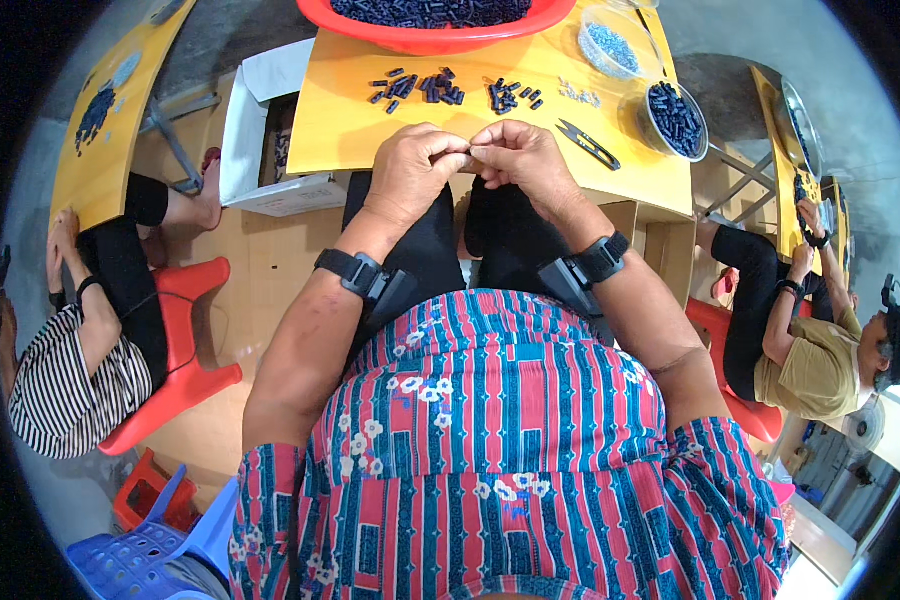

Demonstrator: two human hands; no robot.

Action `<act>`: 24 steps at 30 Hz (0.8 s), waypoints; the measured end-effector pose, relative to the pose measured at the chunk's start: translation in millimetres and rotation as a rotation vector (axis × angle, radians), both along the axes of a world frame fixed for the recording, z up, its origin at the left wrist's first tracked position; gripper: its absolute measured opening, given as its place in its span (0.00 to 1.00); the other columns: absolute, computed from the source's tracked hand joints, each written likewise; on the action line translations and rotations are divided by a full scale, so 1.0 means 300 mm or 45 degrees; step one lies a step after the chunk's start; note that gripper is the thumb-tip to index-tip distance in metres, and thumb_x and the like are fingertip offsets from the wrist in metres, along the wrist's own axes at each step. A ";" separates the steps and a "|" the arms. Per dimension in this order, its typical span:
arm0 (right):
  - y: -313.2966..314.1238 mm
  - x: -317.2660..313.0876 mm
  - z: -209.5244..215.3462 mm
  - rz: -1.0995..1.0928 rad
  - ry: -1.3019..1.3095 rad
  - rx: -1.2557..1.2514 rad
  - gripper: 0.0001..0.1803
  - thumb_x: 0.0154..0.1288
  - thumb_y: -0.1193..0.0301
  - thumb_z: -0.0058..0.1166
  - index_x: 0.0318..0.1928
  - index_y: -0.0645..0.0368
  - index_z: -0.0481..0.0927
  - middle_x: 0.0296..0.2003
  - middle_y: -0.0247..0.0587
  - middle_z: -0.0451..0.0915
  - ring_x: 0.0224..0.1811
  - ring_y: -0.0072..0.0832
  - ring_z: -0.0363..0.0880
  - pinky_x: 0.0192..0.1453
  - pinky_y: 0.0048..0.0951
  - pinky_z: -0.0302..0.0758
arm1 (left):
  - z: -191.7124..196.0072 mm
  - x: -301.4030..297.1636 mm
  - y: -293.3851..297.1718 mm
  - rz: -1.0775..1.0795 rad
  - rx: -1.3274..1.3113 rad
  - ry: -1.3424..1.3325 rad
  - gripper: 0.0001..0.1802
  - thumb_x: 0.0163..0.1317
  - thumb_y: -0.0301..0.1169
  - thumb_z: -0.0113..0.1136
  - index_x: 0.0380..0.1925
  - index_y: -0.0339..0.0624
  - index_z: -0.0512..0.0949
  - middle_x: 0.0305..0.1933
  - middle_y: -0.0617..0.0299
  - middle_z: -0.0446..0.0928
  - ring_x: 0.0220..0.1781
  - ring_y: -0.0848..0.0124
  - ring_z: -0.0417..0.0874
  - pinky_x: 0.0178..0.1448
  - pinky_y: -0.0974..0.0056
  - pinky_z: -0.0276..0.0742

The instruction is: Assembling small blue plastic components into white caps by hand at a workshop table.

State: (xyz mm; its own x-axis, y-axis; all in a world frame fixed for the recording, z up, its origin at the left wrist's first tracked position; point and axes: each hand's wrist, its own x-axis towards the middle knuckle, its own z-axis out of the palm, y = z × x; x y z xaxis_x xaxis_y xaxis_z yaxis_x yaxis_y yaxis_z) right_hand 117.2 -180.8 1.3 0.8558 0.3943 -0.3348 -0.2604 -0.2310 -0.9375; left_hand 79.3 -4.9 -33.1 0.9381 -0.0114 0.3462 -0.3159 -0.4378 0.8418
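Just off the near edge of the yellow table (340, 130), my left hand (417, 165) and my right hand (525, 165) meet fingertip to fingertip over my lap. Both are closed in a pinch. What lies between the fingers is too small and covered to name. Beyond them on the tabletop are loose piles of small dark blue cylindrical pieces (438, 88), with another little group (510, 96) closer to my right hand. Small pale bits (580, 94) are scattered beside that group. Black thread snips (590, 146) rest to the right of my right hand.
A red basin (440, 42) of dark pieces stands at the far edge. At the right are a clear tub of light blue bits (610, 48) and a bowl of dark cylinders (676, 120). A white box (260, 130) stands left. People sit at tables on both sides.
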 end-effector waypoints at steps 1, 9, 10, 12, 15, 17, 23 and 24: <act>0.002 0.006 -0.005 -0.002 0.008 -0.004 0.05 0.65 0.74 0.56 0.40 0.61 0.78 0.32 0.35 0.81 0.29 0.18 0.78 0.36 0.21 0.79 | -0.006 0.008 0.003 -0.002 -0.004 0.008 0.04 0.50 0.27 0.65 0.28 0.42 0.84 0.27 0.58 0.80 0.32 0.64 0.81 0.39 0.63 0.76; -0.014 -0.024 -0.005 -0.107 0.160 0.151 0.05 0.65 0.74 0.55 0.38 0.63 0.77 0.24 0.34 0.77 0.20 0.18 0.76 0.24 0.18 0.76 | -0.007 -0.032 -0.018 0.097 0.161 -0.105 0.06 0.46 0.31 0.68 0.26 0.45 0.84 0.27 0.61 0.79 0.34 0.62 0.79 0.40 0.59 0.75; -0.013 -0.028 -0.001 -0.107 0.165 0.151 0.05 0.65 0.74 0.55 0.38 0.63 0.77 0.24 0.34 0.77 0.20 0.18 0.76 0.24 0.18 0.76 | -0.005 -0.039 -0.019 0.097 0.161 -0.100 0.06 0.46 0.31 0.68 0.26 0.45 0.84 0.27 0.61 0.79 0.34 0.62 0.79 0.40 0.59 0.75; -0.011 -0.037 0.008 -0.071 0.133 0.072 0.06 0.65 0.73 0.57 0.37 0.64 0.77 0.24 0.35 0.78 0.19 0.18 0.76 0.23 0.18 0.76 | -0.001 -0.050 -0.022 0.111 0.177 -0.113 0.06 0.46 0.31 0.68 0.26 0.46 0.84 0.28 0.62 0.79 0.34 0.61 0.79 0.40 0.59 0.75; -0.012 -0.037 0.021 0.013 0.103 -0.019 0.06 0.65 0.72 0.57 0.37 0.62 0.77 0.26 0.34 0.79 0.21 0.16 0.77 0.25 0.17 0.76 | 0.008 -0.063 -0.026 0.105 0.179 -0.114 0.05 0.46 0.30 0.68 0.25 0.46 0.84 0.27 0.62 0.78 0.34 0.61 0.79 0.39 0.60 0.75; -0.013 -0.043 0.026 0.042 0.078 -0.065 0.06 0.65 0.72 0.57 0.37 0.62 0.78 0.26 0.34 0.79 0.21 0.16 0.77 0.25 0.17 0.76 | 0.013 -0.075 -0.032 0.106 0.187 -0.108 0.05 0.46 0.30 0.68 0.25 0.46 0.84 0.27 0.62 0.78 0.34 0.61 0.79 0.39 0.60 0.75; -0.007 -0.060 0.036 0.072 0.059 -0.131 0.06 0.65 0.72 0.58 0.35 0.62 0.77 0.26 0.34 0.80 0.22 0.16 0.78 0.27 0.18 0.78 | 0.012 -0.092 -0.035 0.106 0.184 -0.106 0.06 0.45 0.29 0.68 0.26 0.45 0.83 0.29 0.63 0.79 0.35 0.62 0.79 0.40 0.60 0.75; -0.007 -0.060 0.042 0.065 0.062 -0.138 0.06 0.65 0.73 0.58 0.35 0.62 0.77 0.26 0.34 0.80 0.23 0.16 0.78 0.27 0.18 0.78 | 0.017 -0.091 -0.037 0.105 0.181 -0.101 0.06 0.45 0.29 0.67 0.26 0.45 0.83 0.29 0.63 0.79 0.36 0.62 0.79 0.40 0.60 0.75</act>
